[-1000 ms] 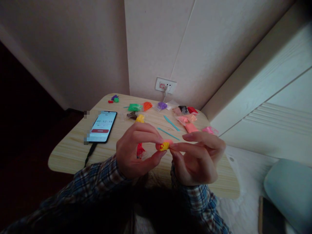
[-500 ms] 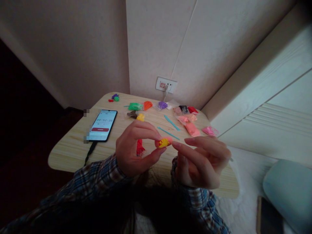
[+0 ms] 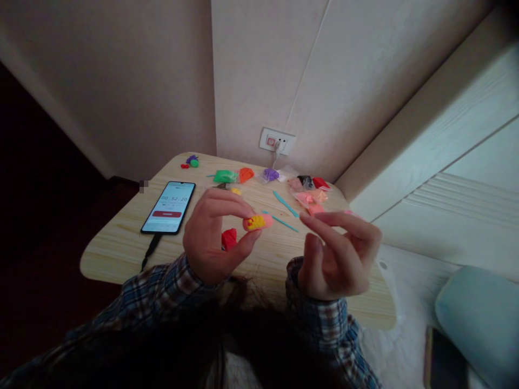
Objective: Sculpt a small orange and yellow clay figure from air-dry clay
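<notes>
Between thumb and fingertips, my left hand (image 3: 213, 237) pinches a small pink and yellow clay piece (image 3: 257, 222) with a red bit near its left end. The piece is held up above the table. My right hand (image 3: 338, 254) is to the right, apart from the piece; its fingers are bent, the thumb and index tips have a gap between them, and nothing shows in it. Behind the hands lie two blue modelling tools (image 3: 285, 203). A red clay packet (image 3: 229, 239) is partly covered by my left hand.
On the wooden table (image 3: 121, 243) lie a phone (image 3: 168, 208) showing a timer, green (image 3: 224, 176) and purple clay packets (image 3: 271, 174), and several pink packets (image 3: 310, 198). Small shaped clay pieces (image 3: 193, 161) sit at the far left corner. A wall socket (image 3: 277, 141) holds a plug.
My left hand has moved a little left and up with the clay piece. My right hand's fingertips, earlier at the piece's right end, are now away from it.
</notes>
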The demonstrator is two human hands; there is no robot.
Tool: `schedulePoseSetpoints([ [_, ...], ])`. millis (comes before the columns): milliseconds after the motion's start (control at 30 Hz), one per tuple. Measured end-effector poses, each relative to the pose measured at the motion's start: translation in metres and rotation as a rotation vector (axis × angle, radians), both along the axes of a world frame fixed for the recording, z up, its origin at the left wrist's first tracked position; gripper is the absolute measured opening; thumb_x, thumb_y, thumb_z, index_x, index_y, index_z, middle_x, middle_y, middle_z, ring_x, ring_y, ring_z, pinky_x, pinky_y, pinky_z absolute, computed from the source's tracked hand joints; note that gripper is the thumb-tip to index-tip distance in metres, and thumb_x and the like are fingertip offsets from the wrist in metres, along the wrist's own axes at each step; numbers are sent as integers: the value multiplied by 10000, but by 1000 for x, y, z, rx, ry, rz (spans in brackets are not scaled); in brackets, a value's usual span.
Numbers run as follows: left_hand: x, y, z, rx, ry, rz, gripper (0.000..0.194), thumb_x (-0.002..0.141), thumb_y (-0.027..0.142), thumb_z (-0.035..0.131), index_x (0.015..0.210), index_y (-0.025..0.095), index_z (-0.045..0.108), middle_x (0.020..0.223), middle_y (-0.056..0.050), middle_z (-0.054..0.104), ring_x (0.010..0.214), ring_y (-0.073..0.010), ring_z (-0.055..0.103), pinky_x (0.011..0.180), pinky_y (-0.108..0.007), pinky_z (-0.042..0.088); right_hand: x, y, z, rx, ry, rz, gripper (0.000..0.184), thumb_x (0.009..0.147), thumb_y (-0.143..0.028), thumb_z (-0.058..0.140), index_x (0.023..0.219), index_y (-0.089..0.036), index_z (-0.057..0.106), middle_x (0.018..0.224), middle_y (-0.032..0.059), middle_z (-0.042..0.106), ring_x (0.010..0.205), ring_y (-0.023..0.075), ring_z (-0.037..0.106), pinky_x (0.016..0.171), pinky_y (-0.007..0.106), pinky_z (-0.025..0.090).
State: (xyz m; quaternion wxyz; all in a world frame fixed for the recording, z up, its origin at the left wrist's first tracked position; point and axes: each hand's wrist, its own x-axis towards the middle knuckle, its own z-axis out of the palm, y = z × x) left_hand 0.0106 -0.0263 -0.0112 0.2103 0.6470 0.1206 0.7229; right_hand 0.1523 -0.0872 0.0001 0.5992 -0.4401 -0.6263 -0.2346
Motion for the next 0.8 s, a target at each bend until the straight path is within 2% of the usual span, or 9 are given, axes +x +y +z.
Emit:
schedulePoseSetpoints([
  [67, -1, 6, 1, 28, -84, 22, 183, 701, 151, 693, 855, 195, 605, 899, -23, 566, 767, -136, 579, 656, -303, 523, 9, 3, 3, -151, 22, -64, 201, 844, -146, 487, 930, -246, 638, 870, 32, 576, 870, 186, 570, 740, 367, 437],
  [100, -1, 9, 1, 20, -158, 14, 181, 717, 134, 671, 876, 184, 600, 923, -27, 553, 769, -121, 574, 667, -285, 524, 14, 6, 5, -275, -39, -72, 187, 852, -162, 482, 920, -237, 638, 878, 35, 591, 888, 190, 569, 765, 376, 424],
  [200, -3, 15, 0, -69, -257, 17, 186, 727, 127, 670, 881, 190, 588, 878, -14, 574, 817, -112, 573, 722, -247, 520, 23, 16, 9, -620, -401, -2, 143, 846, -219, 516, 912, -218, 642, 956, 39, 630, 926, 202, 569, 847, 414, 343],
  [300, -4, 15, -1, -114, -295, 14, 180, 739, 133, 663, 889, 200, 587, 854, -5, 587, 813, -105, 576, 722, -228, 519, 21, 30, 3, -757, -554, 69, 140, 846, -194, 511, 878, -214, 645, 968, 28, 641, 914, 185, 569, 858, 403, 287],
  [467, -2, 10, 0, -127, -278, 0, 186, 735, 157, 669, 894, 220, 595, 841, -5, 588, 781, -114, 576, 690, -241, 534, 15, 55, -26, -988, -568, 81, 139, 817, -148, 530, 868, -203, 647, 1000, 39, 634, 964, 189, 552, 867, 392, 255],
  [600, -1, 9, 0, -102, -220, 7, 173, 751, 182, 652, 900, 251, 597, 831, 1, 576, 771, -120, 579, 678, -261, 548, 27, 68, -43, -1056, -527, 37, 163, 815, -133, 520, 856, -209, 658, 1004, 40, 633, 988, 196, 546, 866, 401, 258],
  [800, -2, 11, -3, -85, -163, 34, 169, 759, 204, 648, 905, 248, 576, 833, 5, 569, 766, -121, 578, 675, -266, 548, 41, 70, -51, -1007, -469, 60, 253, 799, -74, 484, 855, -234, 672, 988, 25, 640, 990, 186, 540, 871, 397, 237],
])
